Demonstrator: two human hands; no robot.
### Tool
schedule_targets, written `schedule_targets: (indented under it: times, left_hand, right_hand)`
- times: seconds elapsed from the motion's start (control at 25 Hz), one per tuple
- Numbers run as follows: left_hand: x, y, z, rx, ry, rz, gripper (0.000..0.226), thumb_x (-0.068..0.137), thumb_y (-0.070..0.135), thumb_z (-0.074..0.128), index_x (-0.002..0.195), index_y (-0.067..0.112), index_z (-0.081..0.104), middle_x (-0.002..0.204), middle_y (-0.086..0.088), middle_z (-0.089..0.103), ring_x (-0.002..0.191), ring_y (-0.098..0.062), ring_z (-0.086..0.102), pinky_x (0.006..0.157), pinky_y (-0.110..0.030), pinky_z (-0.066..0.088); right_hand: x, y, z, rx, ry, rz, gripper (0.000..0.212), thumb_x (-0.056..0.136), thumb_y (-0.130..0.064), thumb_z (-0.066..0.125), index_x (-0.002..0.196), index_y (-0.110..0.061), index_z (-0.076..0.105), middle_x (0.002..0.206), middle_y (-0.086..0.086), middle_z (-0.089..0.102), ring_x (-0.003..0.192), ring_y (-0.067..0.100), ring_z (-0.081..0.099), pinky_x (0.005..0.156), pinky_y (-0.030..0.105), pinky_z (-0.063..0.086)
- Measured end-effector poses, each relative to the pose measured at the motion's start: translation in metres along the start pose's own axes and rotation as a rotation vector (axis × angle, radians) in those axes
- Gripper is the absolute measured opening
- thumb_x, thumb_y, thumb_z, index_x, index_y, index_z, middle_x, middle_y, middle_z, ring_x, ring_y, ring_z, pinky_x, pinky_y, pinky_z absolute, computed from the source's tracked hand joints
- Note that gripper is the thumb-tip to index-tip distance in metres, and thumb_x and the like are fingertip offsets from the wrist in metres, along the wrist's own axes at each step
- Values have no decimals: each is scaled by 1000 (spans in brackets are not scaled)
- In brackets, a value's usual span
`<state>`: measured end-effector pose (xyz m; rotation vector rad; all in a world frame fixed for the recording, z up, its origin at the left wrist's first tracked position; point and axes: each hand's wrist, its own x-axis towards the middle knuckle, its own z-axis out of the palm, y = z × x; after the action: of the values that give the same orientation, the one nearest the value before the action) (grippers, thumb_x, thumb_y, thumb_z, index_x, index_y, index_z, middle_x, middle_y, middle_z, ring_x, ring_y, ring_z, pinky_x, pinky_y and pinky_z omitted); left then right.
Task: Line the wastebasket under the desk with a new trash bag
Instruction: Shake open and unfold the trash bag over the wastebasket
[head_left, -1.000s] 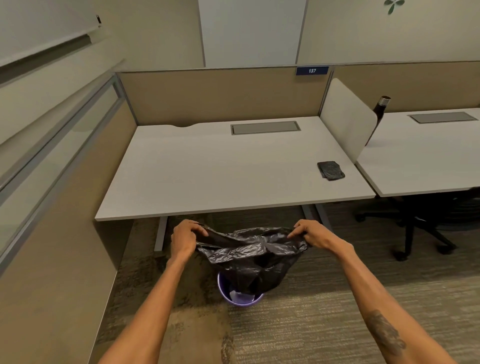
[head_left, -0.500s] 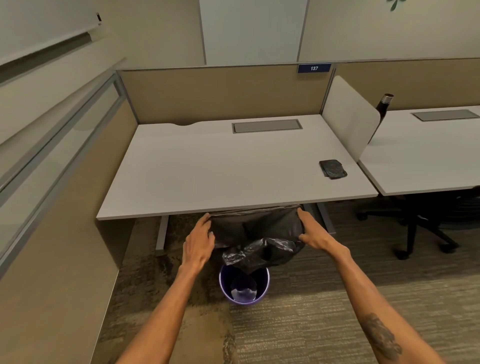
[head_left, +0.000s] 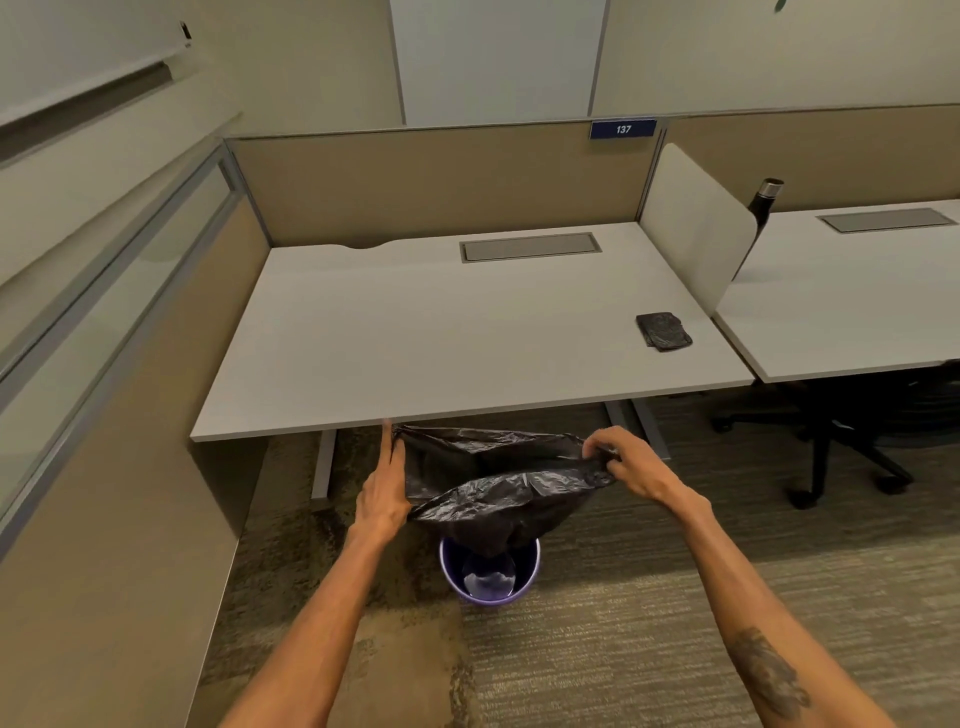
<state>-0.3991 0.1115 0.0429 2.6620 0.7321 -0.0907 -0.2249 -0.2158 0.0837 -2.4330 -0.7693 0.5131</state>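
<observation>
A black trash bag (head_left: 498, 483) hangs with its mouth spread open just below the desk's front edge. Its bottom dips into a small purple wastebasket (head_left: 532, 574) standing on the carpet. My left hand (head_left: 387, 483) is at the bag's left rim, fingers extended flat and pointing up along it. My right hand (head_left: 631, 462) pinches the right rim between thumb and fingers. The basket's inside shows a pale shiny patch at the bottom.
The white desk (head_left: 415, 343) stands just ahead, with a folded black bag (head_left: 663, 330) near its right edge. A white divider (head_left: 696, 228) separates a second desk with a dark bottle (head_left: 763, 200). An office chair base (head_left: 831, 457) stands at right; a beige partition (head_left: 130, 467) runs along the left.
The bag's mouth has been pulled wider and held higher, then lowered slightly so its bottom hangs into the basket. My right hand's grip changed from flat fingers to a pinch on the rim.
</observation>
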Motion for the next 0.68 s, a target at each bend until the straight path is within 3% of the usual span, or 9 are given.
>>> schedule_targets:
  times: [0.12,0.2,0.32,0.4,0.52,0.6,0.68]
  left_hand:
    - [2,-13,2,-21,-45,-29,109,82,-6,73,162,18,2,161,11,-36,90,-30,66,74,-46,60]
    - [2,-15,5,-42,-79,21,103,81,-2,76,160,16,13,162,11,-33,101,-34,67,81,-48,60]
    - [-1,-17,8,-35,-101,108,83,82,1,77,149,14,31,164,11,-29,99,-33,68,80,-48,60]
    - [-5,-21,11,32,-103,189,78,83,1,75,148,12,34,164,11,-30,92,-26,66,76,-43,60]
    - [-13,-26,19,203,-75,391,73,85,-3,69,148,14,38,165,9,-30,92,-17,60,69,-36,60]
    - [-18,-26,26,289,-79,476,73,87,-4,64,151,16,36,165,7,-30,94,-17,58,68,-36,61]
    - [-21,-24,33,301,-49,490,72,87,-5,64,151,16,37,166,5,-27,91,-18,58,64,-36,61]
  right_hand:
    - [3,1,8,-117,-172,111,46,92,11,45,111,-16,77,129,8,65,123,26,58,108,40,46]
    - [6,-2,18,-159,-129,227,45,95,5,44,122,-16,73,133,11,66,122,28,60,108,38,46]
    - [7,-5,32,-46,80,383,41,94,-1,45,121,-13,73,123,17,71,112,33,64,98,38,50]
    - [9,-7,37,80,269,471,33,94,-10,47,117,-11,72,117,17,70,104,34,64,91,41,51]
    - [22,-14,38,276,515,601,39,96,-29,55,125,-4,60,129,16,58,112,36,59,95,47,49]
    - [33,-24,38,438,679,667,38,93,-24,63,122,0,54,132,15,50,113,36,58,95,47,49]
    - [41,-32,42,516,810,694,32,88,-6,67,116,-1,51,134,16,45,109,36,59,90,40,51]
